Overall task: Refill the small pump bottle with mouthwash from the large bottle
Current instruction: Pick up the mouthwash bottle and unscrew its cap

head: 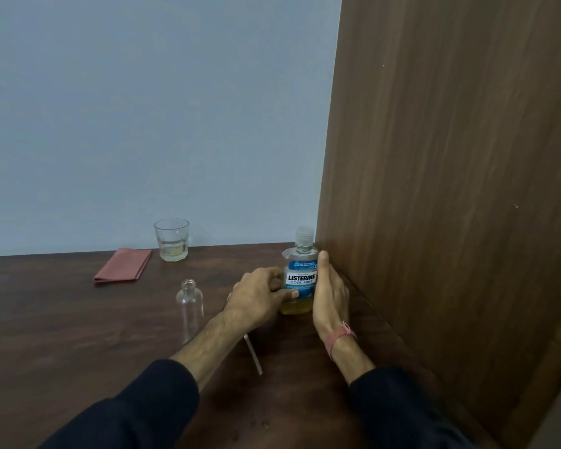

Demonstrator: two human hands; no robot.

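Gripping the Listerine bottle [300,280] from the left, the left hand [256,294] has its fingers curled round the label; the right hand [329,298] is laid flat against its other side, fingers straight; the clear cap appears on, so uncapping seems to be required next; the uncapped small bottle [190,307] stands empty just left; the wooden panel [450,189] crowds the right, leaving free table [62,335] leftward.

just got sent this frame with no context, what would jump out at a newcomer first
First, the mouthwash bottle, capped and upright near the wooden panel, with the left hand gripping it and the right hand flat against its other side. Left of them stands an open, empty small bottle; farther back are a glass and a folded pink cloth.
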